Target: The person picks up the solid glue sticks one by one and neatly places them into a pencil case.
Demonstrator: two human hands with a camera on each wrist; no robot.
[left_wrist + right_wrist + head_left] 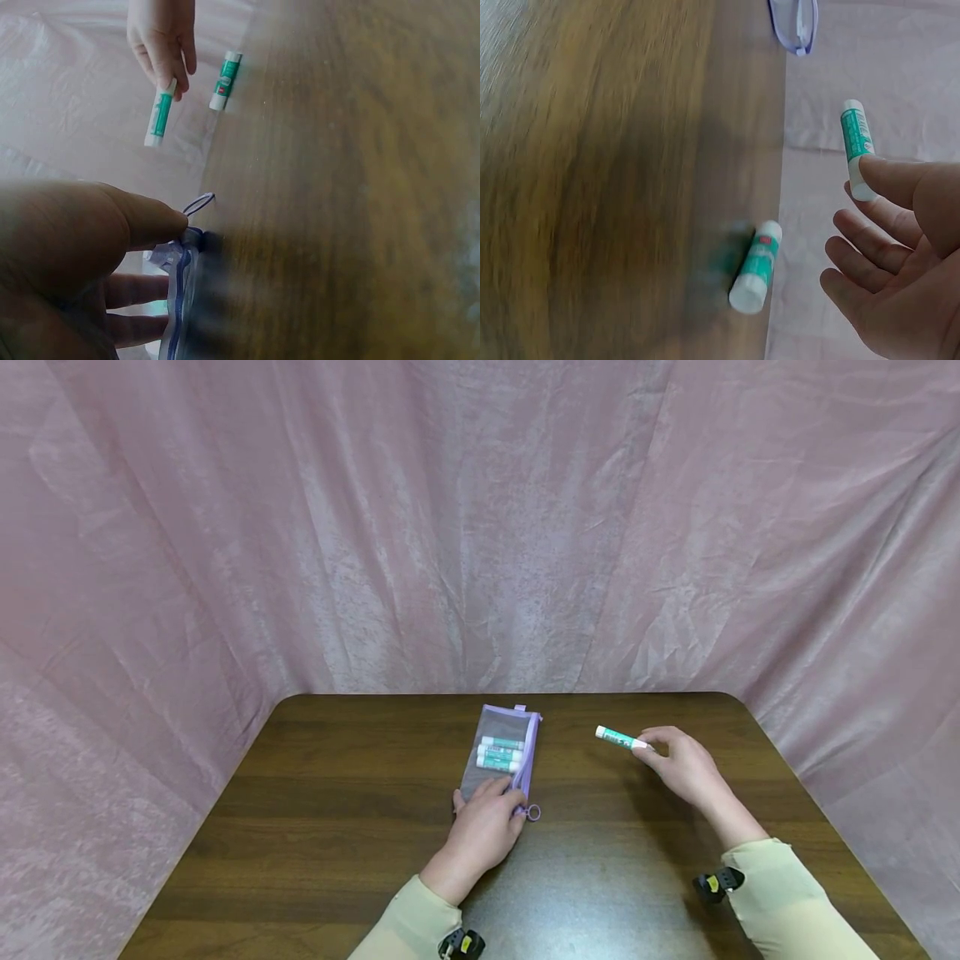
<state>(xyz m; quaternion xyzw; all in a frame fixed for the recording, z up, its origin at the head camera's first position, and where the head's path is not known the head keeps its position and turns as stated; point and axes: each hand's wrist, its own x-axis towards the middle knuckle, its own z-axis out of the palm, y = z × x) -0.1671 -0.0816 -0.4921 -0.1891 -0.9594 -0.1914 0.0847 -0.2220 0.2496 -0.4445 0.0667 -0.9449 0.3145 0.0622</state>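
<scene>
A purple-edged mesh zip pouch [504, 723] lies on the table with three green-and-white glue sticks [498, 755] showing through it. My left hand [483, 828] grips the pouch's near end, thumb at the zipper side close to the purple ring pull [533, 812]. To the right, my right hand [681, 770] pinches a glue stick [615, 737] by one end between thumb and index finger, held above the table and pointing toward the pouch. In the right wrist view its other fingers are loosely bent. Another glue stick [756, 268] lies on the table below that hand, mostly hidden in the head view.
The brown wooden table [337, 777] has rounded far corners. Pink velvety curtains [465, 527] hang behind it and along both sides. A small black device [718, 883] is strapped to the right wrist, and a similar one [461, 943] to the left.
</scene>
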